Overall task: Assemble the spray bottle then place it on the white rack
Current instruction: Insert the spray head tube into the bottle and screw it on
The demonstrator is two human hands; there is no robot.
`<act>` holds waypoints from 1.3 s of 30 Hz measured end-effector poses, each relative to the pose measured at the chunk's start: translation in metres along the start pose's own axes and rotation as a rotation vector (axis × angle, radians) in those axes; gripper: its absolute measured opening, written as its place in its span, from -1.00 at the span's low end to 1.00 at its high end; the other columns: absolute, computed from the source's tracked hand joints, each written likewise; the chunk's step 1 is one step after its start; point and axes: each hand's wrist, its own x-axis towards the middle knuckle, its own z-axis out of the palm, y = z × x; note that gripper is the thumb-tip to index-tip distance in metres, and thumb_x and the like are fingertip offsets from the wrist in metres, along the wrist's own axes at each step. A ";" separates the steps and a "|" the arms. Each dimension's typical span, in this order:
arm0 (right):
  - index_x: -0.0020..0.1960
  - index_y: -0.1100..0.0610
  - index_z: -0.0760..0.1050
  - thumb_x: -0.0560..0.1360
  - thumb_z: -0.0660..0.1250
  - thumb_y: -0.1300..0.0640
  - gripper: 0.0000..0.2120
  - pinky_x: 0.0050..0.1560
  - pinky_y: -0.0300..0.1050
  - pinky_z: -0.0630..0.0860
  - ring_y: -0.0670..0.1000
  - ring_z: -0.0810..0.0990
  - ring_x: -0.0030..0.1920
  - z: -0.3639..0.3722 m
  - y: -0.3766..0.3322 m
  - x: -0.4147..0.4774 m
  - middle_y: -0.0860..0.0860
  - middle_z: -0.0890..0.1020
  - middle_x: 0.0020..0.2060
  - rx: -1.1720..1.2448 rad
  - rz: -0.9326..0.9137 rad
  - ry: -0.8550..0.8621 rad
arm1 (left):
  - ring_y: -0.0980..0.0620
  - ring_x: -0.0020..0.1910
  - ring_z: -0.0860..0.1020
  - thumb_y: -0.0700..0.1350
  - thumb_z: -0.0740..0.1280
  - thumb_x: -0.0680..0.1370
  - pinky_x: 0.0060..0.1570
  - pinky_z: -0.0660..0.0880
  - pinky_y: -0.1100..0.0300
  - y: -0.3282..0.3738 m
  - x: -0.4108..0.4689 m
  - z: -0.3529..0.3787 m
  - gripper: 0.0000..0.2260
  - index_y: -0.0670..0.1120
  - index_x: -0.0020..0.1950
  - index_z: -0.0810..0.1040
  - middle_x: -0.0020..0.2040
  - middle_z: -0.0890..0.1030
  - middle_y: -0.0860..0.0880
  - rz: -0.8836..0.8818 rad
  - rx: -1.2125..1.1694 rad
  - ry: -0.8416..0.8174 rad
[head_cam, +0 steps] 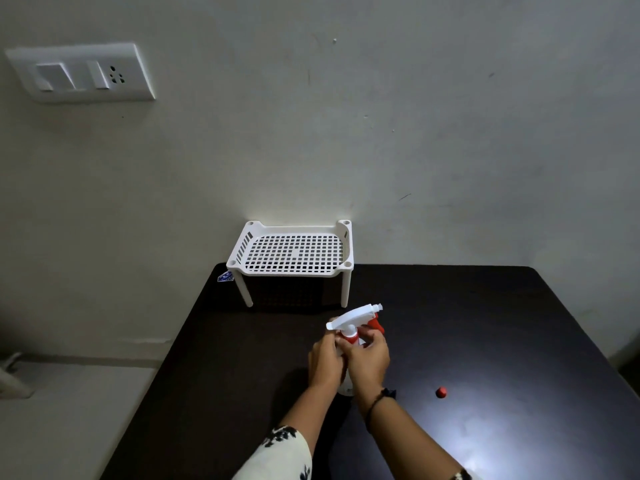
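Observation:
A white spray head (354, 317) with a red trigger and red collar stands upright over a bottle that my hands mostly hide; only a pale bit of its base (346, 389) shows below my wrists. My left hand (325, 362) wraps the bottle from the left. My right hand (369, 358) grips at the red collar just under the spray head. The white rack (239, 261), a perforated tray on legs, stands behind them at the table's far edge against the wall, with nothing on it.
A small red cap (441, 392) lies on the dark table (502, 323) to the right of my hands. A switch plate (81, 72) is on the wall at upper left. The table's left edge runs diagonally; floor lies beyond it.

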 end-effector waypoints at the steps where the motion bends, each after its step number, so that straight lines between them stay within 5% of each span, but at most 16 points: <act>1: 0.00 0.17 0.44 0.33 0.44 0.34 -0.69 -0.32 -0.35 0.37 -0.18 0.48 -0.25 0.000 -0.001 -0.002 0.05 0.55 -0.06 0.006 0.014 -0.001 | -0.12 0.00 0.56 -0.14 0.14 0.55 -0.14 0.47 0.12 0.000 -0.001 0.001 -0.76 -0.07 -0.13 0.61 -0.15 0.63 -0.11 -0.002 -0.042 0.017; 3: 0.01 0.16 0.42 0.34 0.42 0.31 -0.71 -0.27 -0.27 0.43 -0.10 0.54 -0.20 -0.002 0.002 -0.002 0.09 0.59 -0.05 -0.018 -0.003 -0.068 | -0.08 -0.08 0.55 -0.13 0.12 0.55 -0.26 0.42 0.18 0.002 -0.003 0.001 -0.73 -0.05 -0.16 0.61 -0.20 0.62 -0.07 0.002 -0.013 0.020; 6: 0.12 0.16 0.46 0.44 0.34 0.27 -0.74 -0.06 -0.21 0.47 0.04 0.56 0.01 -0.010 0.006 0.001 0.18 0.56 0.09 -0.106 -0.047 -0.248 | -0.13 0.18 0.54 -0.15 0.20 0.55 0.04 0.46 0.15 0.004 -0.001 0.000 -0.73 -0.14 0.22 0.51 0.14 0.61 -0.16 0.039 0.086 -0.008; 8: 0.13 0.19 0.50 0.47 0.30 0.29 -0.77 -0.04 -0.25 0.45 0.01 0.53 0.02 -0.013 0.008 0.004 0.22 0.52 0.11 -0.174 -0.081 -0.288 | -0.15 0.26 0.50 -0.19 0.21 0.55 0.20 0.44 0.11 0.004 0.001 -0.001 -0.68 -0.16 0.31 0.43 0.23 0.57 -0.18 0.062 0.153 -0.015; 12: -0.03 0.18 0.56 0.37 0.41 0.30 -0.82 -0.10 -0.16 0.50 0.14 0.62 -0.01 -0.005 0.010 0.008 0.21 0.62 0.02 -0.113 -0.026 -0.139 | -0.16 0.23 0.51 -0.22 0.19 0.56 0.17 0.45 0.09 0.003 0.001 0.000 -0.73 -0.22 0.24 0.46 0.21 0.57 -0.21 0.045 0.127 0.000; 16: 0.07 0.19 0.59 0.28 0.51 0.23 -0.63 -0.11 -0.16 0.51 0.09 0.64 -0.03 0.005 0.005 0.004 0.11 0.65 0.01 -0.129 0.101 0.068 | -0.15 0.21 0.52 -0.18 0.20 0.56 0.16 0.47 0.10 0.001 0.002 0.001 -0.75 -0.21 0.20 0.48 0.18 0.59 -0.21 0.033 0.092 0.002; 20: 0.04 0.19 0.59 0.26 0.52 0.19 -0.64 -0.03 -0.06 0.58 0.10 0.64 -0.01 -0.002 0.006 0.005 0.13 0.66 -0.01 -0.152 0.035 -0.024 | -0.18 0.23 0.50 -0.19 0.19 0.56 0.14 0.45 0.10 0.002 0.003 0.001 -0.75 -0.22 0.19 0.50 0.20 0.58 -0.22 0.034 0.117 0.006; 25: -0.11 0.13 0.49 0.46 0.32 0.18 -0.97 0.00 -0.08 0.46 0.06 0.55 0.02 -0.011 0.001 0.002 0.07 0.55 0.00 -0.291 -0.118 -0.257 | -0.13 0.21 0.52 -0.19 0.17 0.58 0.13 0.45 0.11 0.002 0.006 0.001 -0.77 -0.22 0.16 0.51 0.18 0.59 -0.19 0.016 0.128 -0.001; 30: -0.30 -0.06 0.38 0.47 0.29 0.11 -0.81 0.03 0.07 0.49 0.00 0.56 -0.12 -0.005 -0.003 -0.006 -0.02 0.58 -0.14 -0.390 -0.161 -0.142 | -0.12 0.16 0.53 -0.18 0.14 0.58 0.01 0.43 0.13 0.000 0.007 0.002 -0.78 -0.21 0.13 0.51 0.14 0.60 -0.18 0.034 0.105 0.020; 35: -0.21 0.04 0.49 0.46 0.28 0.08 -0.91 0.00 0.05 0.51 -0.04 0.53 -0.20 0.005 -0.002 -0.017 -0.08 0.57 -0.22 -0.408 -0.153 0.066 | 0.00 -0.05 0.49 -0.18 0.15 0.58 -0.28 0.35 0.27 -0.003 0.009 0.003 -0.81 -0.18 0.06 0.53 -0.03 0.62 -0.10 0.017 0.073 0.032; 39: -0.04 0.02 0.58 0.44 0.36 0.04 -0.87 -0.08 -0.15 0.51 -0.07 0.57 -0.09 -0.020 -0.002 -0.013 -0.12 0.60 -0.17 -0.320 -0.219 -0.117 | -0.16 0.14 0.57 -0.18 0.29 0.51 0.02 0.51 0.10 -0.003 0.008 0.003 -0.77 -0.24 0.14 0.53 0.11 0.63 -0.20 0.059 0.091 0.028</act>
